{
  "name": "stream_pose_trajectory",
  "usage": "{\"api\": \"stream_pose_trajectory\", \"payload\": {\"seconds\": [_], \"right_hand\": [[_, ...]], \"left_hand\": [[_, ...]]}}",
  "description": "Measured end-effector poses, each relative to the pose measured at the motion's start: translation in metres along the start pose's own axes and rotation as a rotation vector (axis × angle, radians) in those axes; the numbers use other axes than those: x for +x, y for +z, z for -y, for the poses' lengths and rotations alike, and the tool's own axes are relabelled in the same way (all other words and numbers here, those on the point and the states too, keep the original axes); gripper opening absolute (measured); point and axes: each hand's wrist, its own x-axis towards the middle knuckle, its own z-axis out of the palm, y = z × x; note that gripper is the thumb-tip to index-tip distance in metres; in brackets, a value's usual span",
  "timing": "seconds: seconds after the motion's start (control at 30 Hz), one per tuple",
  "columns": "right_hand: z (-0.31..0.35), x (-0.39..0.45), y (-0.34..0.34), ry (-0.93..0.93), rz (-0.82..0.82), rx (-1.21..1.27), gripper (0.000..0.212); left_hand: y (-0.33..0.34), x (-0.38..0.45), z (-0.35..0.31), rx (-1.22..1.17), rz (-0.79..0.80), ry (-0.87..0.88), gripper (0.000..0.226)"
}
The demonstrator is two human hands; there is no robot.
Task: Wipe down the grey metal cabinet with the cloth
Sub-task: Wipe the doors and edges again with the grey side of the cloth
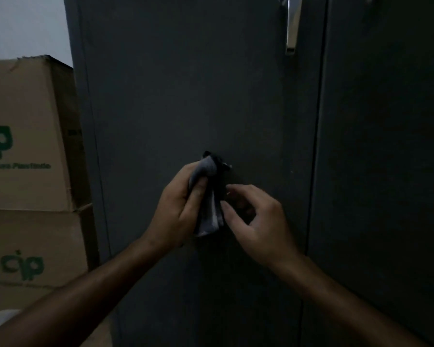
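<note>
- Lighting is dim throughout; fine detail on dark surfaces is hard to make out
- Grey metal cabinet point(186, 96) fills most of the view, its front upright and facing the camera, with two door panels meeting at a vertical seam right of centre
- Chrome door handle point(292, 28) hangs vertically near the top of the left-hand panel, just beside the seam; its upper end runs out of view
- Left hand point(178, 209) is closed around a grey cloth point(209, 196), thumb laid across the front of the fabric and fingers wrapped behind it
- The cloth is bunched and crumpled rather than flat; one end sticks up above the left fist and the other hangs below it, with a paler streak along the lower folds
- The cloth is held in front of the left door panel at about mid-height; whether the fabric touches the metal cannot be told from this angle
- Right hand point(256, 221) sits just beside the cloth on its right, fingers curled loosely inward and slightly apart, fingertips at or near the fabric's edge; whether it actually grips the cloth cannot be told
- Both forearms are bare and reach up from the lower edge of the view toward the panel
- Two brown cardboard boxes stand stacked to the left of the cabinet, close against its side: upper box point(28, 134) and lower box point(35, 251), each printed with green lettering
- A pale wall point(23, 23) shows above the boxes
- A small whitish object at the bottom left corner is too blurred to identify
</note>
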Motion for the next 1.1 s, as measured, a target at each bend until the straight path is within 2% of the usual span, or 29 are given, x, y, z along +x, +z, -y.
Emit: {"api": "stream_pose_trajectory", "payload": {"seconds": [0.1,0.23,0.3,0.43,0.5,0.6,0.67,0.77,0.8,0.83,0.93,0.97,1.07,1.1], "right_hand": [[0.009,0.001,0.005,0.293,0.127,0.339,0.033],[0.016,0.002,0.002,0.608,0.221,0.61,0.014],[0.018,0.001,-0.001,0.643,0.183,0.594,0.012],[0.013,0.004,-0.014,0.692,0.094,0.562,0.016],[0.01,0.003,-0.018,0.701,0.113,0.581,0.015],[0.008,-0.001,-0.016,0.717,0.131,0.612,0.019],[0.007,-0.004,-0.015,0.751,0.141,0.624,0.022],[0.003,-0.006,-0.016,0.783,0.165,0.616,0.027],[0.003,-0.007,-0.016,0.787,0.17,0.613,0.026],[0.003,-0.009,-0.016,0.79,0.181,0.599,0.025],[0.001,-0.013,-0.013,0.829,0.234,0.563,0.024],[0.0,-0.015,-0.012,0.857,0.265,0.571,0.024],[0.0,-0.022,-0.013,0.869,0.496,0.626,0.037],[0.0,-0.027,-0.011,0.81,0.586,0.604,0.031]], "left_hand": [[-0.001,0.0,-0.011,-0.203,0.037,-0.2,0.03],[-0.014,0.001,-0.012,-0.507,0.127,-0.509,0.035],[-0.021,0.0,-0.007,-0.549,0.134,-0.617,0.034],[-0.032,-0.006,0.007,-0.564,0.039,-0.794,0.037],[-0.033,-0.009,0.01,-0.631,0.083,-0.861,0.045],[-0.033,-0.013,0.008,-0.702,0.159,-0.962,0.045],[-0.036,-0.013,0.01,-0.706,0.196,-0.979,0.062],[-0.042,-0.015,0.011,-0.75,0.327,-1.037,0.104],[-0.043,-0.016,0.011,-0.776,0.367,-1.047,0.109],[-0.043,-0.018,0.013,-0.773,0.408,-1.034,0.105],[-0.034,-0.025,0.018,-0.584,0.52,-0.923,0.055],[-0.031,-0.027,0.02,-0.504,0.519,-0.913,0.045],[-0.029,-0.028,0.026,-0.378,0.494,-0.89,0.042],[-0.031,-0.027,0.026,-0.361,0.508,-0.874,0.046]]}}
